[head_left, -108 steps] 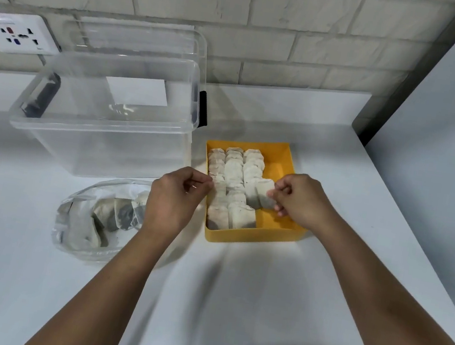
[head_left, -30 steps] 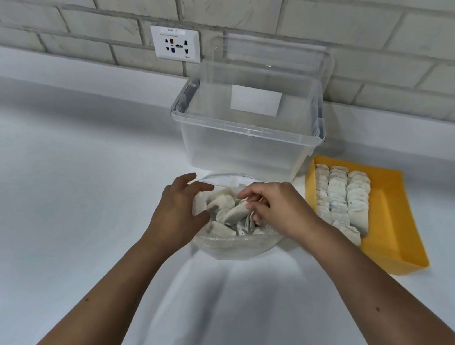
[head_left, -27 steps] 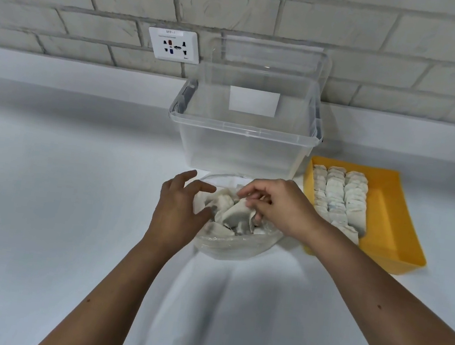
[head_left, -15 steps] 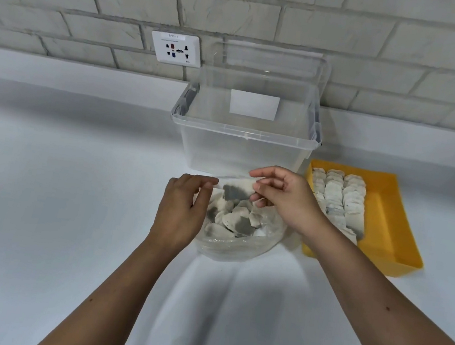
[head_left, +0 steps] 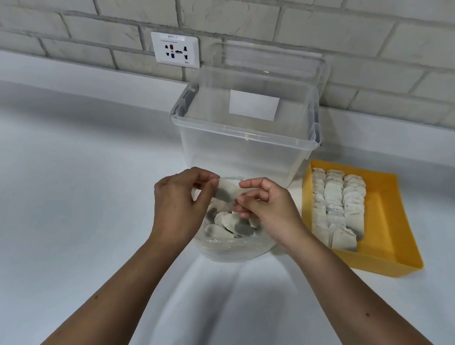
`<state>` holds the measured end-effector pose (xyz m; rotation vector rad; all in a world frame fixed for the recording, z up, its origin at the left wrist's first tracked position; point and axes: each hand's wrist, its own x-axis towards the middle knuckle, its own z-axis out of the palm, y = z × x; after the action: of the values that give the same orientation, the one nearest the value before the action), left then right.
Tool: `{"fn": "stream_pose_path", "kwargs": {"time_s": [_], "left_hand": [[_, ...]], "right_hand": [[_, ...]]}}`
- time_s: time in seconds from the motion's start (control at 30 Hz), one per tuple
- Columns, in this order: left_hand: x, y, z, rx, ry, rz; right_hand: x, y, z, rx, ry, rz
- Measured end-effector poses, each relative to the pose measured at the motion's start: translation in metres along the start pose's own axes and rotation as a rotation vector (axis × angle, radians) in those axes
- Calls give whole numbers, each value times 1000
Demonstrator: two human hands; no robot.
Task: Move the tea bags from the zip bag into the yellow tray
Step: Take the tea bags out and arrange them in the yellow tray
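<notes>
One tea bag (head_left: 227, 192) is held up between both hands, just above the open mouth of the zip bag (head_left: 224, 247). The left hand (head_left: 181, 206) pinches its left edge with thumb and forefinger. The right hand (head_left: 272, 213) curls its fingers onto the right edge, index finger raised. The two-hand hold is probably to flatten or untangle it so it lies neat.

The zip bag sits slumped on the white counter (head_left: 72, 178), mouth up, which keeps the loose tea bags (head_left: 230, 223) reachable; a fair pile is inside.

Taking the zip bag as centre:
- the yellow tray (head_left: 389, 226) is at 3 o'clock, near but apart
- the clear bin (head_left: 240, 156) is at 12 o'clock, just behind, with nothing visible in it
- the wall socket (head_left: 175, 49) is at 11 o'clock on the brick wall (head_left: 272, 25)

The tray holds three overlapping rows of tea bags (head_left: 336, 206) packed against its left side. The right strip is bare, with room for another row.

Judgement: roughly mid-task. The step in hand is to carry this one to 3 o'clock and lay it at a row's near end or on the bare strip. The risk is that the paper is flimsy, so a tight pinch or a snag could tear it.
</notes>
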<state>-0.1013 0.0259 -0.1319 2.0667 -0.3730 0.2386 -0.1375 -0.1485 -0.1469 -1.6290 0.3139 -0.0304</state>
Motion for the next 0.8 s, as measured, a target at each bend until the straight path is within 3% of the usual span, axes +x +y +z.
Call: {"fn": "stream_pose_path", "kwargs": {"time_s": [0.07, 0.17, 0.33, 0.53, 0.7, 0.8], "left_hand": [[2, -1, 0, 38, 9, 25], [3, -3, 1, 99, -4, 48], [1, -9, 0, 187, 5, 62], [2, -7, -11, 177, -75, -147], [6, -8, -14, 121, -129, -140], [7, -2, -11, 17, -210, -89]], "right_hand": [[2, 7, 0, -447, 33, -95], [0, 12, 6, -877, -95, -161], [2, 18, 14, -1101, -180, -170], [2, 18, 8, -1010, -92, -261], [-2, -14, -14, -520, -230, -184], [-2, -25, -14, -407, -258, -207]]}}
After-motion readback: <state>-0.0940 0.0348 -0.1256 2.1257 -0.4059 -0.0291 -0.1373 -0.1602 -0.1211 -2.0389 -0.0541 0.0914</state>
